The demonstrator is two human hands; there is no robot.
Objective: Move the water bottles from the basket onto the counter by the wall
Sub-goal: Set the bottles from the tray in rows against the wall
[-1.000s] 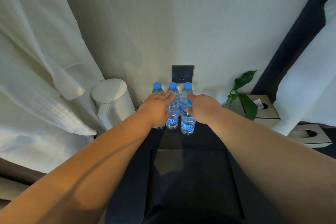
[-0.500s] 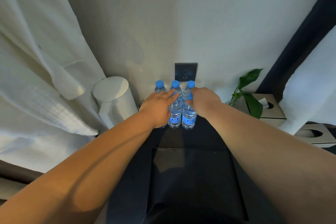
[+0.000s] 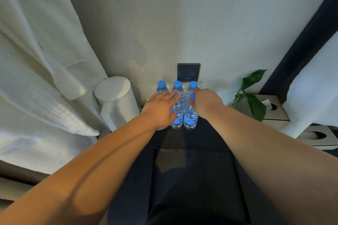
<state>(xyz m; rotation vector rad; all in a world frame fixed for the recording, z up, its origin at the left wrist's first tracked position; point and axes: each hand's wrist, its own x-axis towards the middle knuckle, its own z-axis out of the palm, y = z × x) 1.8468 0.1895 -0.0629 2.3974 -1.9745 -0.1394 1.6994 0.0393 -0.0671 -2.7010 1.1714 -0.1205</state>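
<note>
Five clear water bottles with blue caps stand on the dark counter (image 3: 182,139) under the wall socket. Three form a back row: back left bottle (image 3: 161,86), back middle bottle (image 3: 177,86), back right bottle (image 3: 193,86). In front stand a front left bottle (image 3: 177,117) and a front right bottle (image 3: 190,118), side by side. My left hand (image 3: 160,108) lies flat against the front left bottle, fingers stretched out over its top. My right hand (image 3: 205,102) is closed around the neck of the front right bottle. No basket is in sight.
A white kettle (image 3: 117,100) stands left of the bottles, beside a hanging white robe (image 3: 36,64). To the right are a green plant (image 3: 253,97) and a tissue box (image 3: 270,109). A dark square panel (image 3: 193,179) lies in the counter nearer to me.
My right hand has pushed the front right bottle back toward the wall, into line with the front left bottle. My left hand has stayed on the front left bottle.
</note>
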